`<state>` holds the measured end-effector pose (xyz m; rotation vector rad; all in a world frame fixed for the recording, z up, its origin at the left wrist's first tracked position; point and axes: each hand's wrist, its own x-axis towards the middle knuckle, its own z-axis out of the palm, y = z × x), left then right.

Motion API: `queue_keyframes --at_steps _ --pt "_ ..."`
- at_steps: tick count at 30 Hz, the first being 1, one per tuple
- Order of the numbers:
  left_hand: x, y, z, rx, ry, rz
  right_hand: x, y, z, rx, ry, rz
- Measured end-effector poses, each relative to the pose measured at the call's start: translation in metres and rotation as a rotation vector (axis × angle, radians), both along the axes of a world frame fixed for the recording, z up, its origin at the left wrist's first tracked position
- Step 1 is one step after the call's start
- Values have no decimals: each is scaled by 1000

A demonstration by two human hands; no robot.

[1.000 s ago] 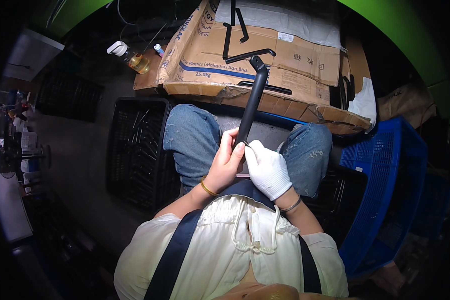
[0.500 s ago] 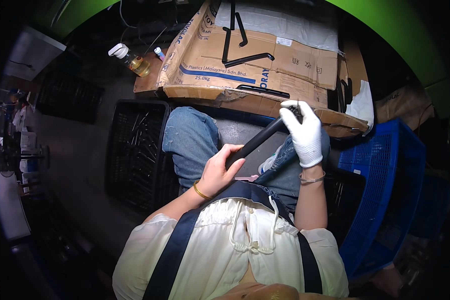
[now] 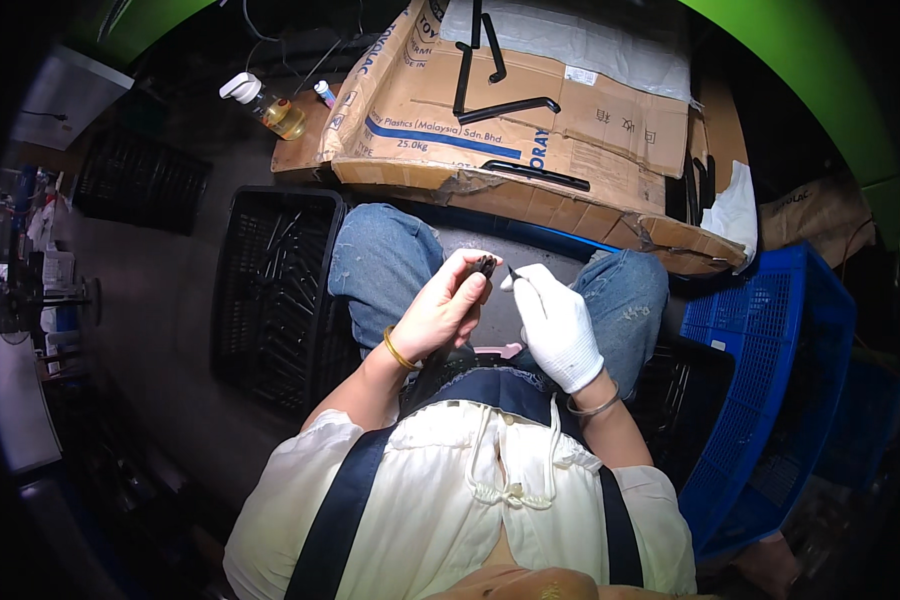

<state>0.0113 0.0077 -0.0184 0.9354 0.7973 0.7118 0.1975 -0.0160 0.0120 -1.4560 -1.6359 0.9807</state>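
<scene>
My bare left hand point(image 3: 450, 305) is closed around a black plastic bar point(image 3: 485, 264), one end of which sticks out past the thumb and fingertips. The rest of the bar is mostly behind the hand and wrist. In a white glove, my right hand point(image 3: 560, 330) pinches a small dark pointed tool point(image 3: 513, 272); its kind is too small to make out. The tool's tip is just right of the bar's end, with a narrow gap between them. Both hands are over my lap, between the knees.
Ahead lies a cardboard sheet in an opened carton point(image 3: 610, 130), bearing several black angled handles point(image 3: 510, 109). A black crate point(image 3: 232, 290) of similar parts stands at left. At right is a blue crate point(image 3: 760, 350). A bottle point(image 3: 282, 117) stands at far left of the carton.
The bar has been swung from a slant across my lap to pointing its end up toward me. My right hand has come down and left, off the bar, with the pointed tool now showing.
</scene>
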Motion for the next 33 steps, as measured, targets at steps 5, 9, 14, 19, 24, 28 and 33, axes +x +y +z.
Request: queue_keyframes --at_steps 5,9,14,19,24,28,33 --pt "4 0 6 -20 -33 -72 -3 -3 14 100 -134 13" --pt "4 0 7 -43 -25 -79 0 -2 17 59 -171 36" --pt "6 0 11 -30 33 -78 4 -1 21 32 -173 58" --pt "7 1 11 -17 86 -91 7 0 22 59 -228 109" --pt "7 0 9 68 157 -98 10 0 19 56 -255 169" --pt "4 3 3 144 210 -116 6 -1 14 -22 -244 167" --pt "-1 5 6 145 203 -179 19 7 -7 21 -305 110"
